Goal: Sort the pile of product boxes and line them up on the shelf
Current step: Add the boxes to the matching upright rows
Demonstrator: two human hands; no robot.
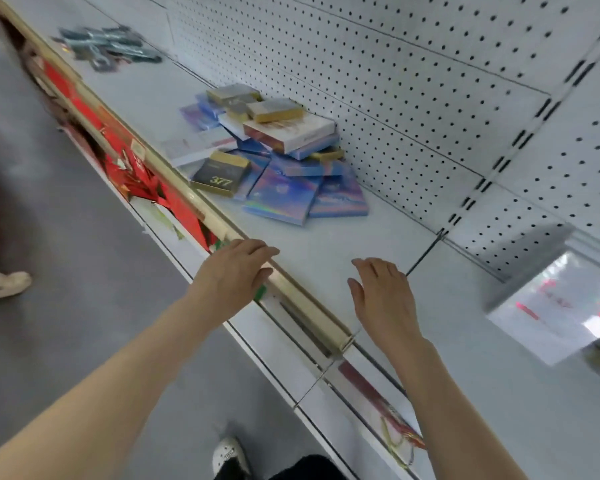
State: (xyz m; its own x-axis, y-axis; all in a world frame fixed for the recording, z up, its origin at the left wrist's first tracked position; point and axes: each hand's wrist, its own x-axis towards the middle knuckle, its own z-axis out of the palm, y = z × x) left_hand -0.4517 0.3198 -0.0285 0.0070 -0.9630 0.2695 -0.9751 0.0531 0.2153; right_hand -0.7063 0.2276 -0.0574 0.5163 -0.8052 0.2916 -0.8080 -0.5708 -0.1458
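Note:
A loose pile of flat product boxes [274, 150] lies on the white shelf [326, 244], against the pegboard back. Blue and purple holographic boxes [281, 195] lie at the bottom, a white box [291, 131] and gold-edged grey boxes [274, 109] sit on top, and a black and gold box marked 377 [219, 176] rests at the front. My left hand [234, 271] hovers over the shelf's front rail, fingers spread, holding nothing. My right hand [383, 296] is over the bare shelf, open and empty. Both hands are well short of the pile.
A gold rail [302, 299] runs along the shelf's front edge. Dark packaged items [108, 46] lie further left on the shelf. A clear plastic box [551, 303] stands at the right. Red goods [129, 161] fill the lower shelf. Another person's shoe [4, 285] is on the grey floor.

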